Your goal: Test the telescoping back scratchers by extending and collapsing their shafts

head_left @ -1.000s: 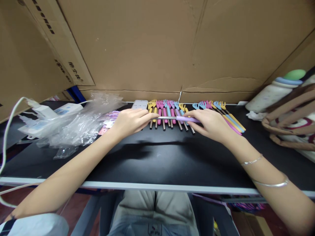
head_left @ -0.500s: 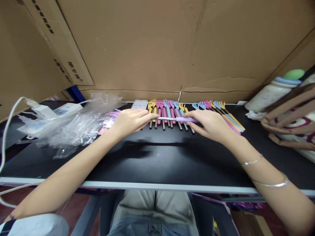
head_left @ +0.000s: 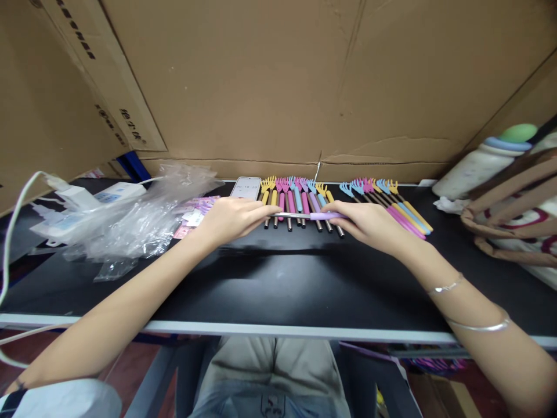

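Both my hands hold one purple-handled scratcher [head_left: 324, 216] level above the black table [head_left: 278, 278]. My left hand [head_left: 230, 218] pinches the end of its thin metal rod. My right hand [head_left: 369, 223] is closed round the purple handle. Behind them, a row of colourful hand-shaped scratchers [head_left: 296, 200] lies side by side in yellow, pink and blue. A second group of scratchers [head_left: 391, 203] lies slanted just right of my right hand.
A phone [head_left: 246, 187] lies left of the row. Crumpled clear plastic bags [head_left: 130, 217] and a white power strip with cable [head_left: 82, 200] sit at the left. A bottle [head_left: 483, 162] and a striped bag [head_left: 517, 215] stand at the right. Cardboard walls [head_left: 278, 81] close the back.
Both hands have drawn the purple scratcher slightly toward me, away from the row. The metal rod shows a little longer between my hands.
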Motion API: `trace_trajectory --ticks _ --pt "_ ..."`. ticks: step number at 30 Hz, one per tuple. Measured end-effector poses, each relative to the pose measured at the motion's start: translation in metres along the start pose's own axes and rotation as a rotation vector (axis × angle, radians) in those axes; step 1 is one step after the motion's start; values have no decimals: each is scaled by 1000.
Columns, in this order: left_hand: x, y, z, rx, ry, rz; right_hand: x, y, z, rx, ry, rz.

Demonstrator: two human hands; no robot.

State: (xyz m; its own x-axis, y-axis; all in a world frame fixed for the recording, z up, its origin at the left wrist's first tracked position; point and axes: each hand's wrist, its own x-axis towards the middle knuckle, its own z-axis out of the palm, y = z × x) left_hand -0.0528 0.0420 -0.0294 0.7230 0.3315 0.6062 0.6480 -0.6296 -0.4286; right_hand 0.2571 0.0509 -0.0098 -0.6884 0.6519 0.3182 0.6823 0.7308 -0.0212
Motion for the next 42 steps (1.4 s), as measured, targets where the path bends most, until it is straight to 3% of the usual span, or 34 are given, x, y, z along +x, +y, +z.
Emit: trace_trajectory --ticks 14,19,32,42 --pt "-1 6 2 143 91 78 1 9 -1 466 -301 74" --pt "-1 6 2 133 110 52 2 11 4 588 -303 83" --pt "2 9 4 73 47 -24 3 6 7 494 -46 107" --pt "-4 10 11 70 40 -44 3 3 3 271 -111 147"
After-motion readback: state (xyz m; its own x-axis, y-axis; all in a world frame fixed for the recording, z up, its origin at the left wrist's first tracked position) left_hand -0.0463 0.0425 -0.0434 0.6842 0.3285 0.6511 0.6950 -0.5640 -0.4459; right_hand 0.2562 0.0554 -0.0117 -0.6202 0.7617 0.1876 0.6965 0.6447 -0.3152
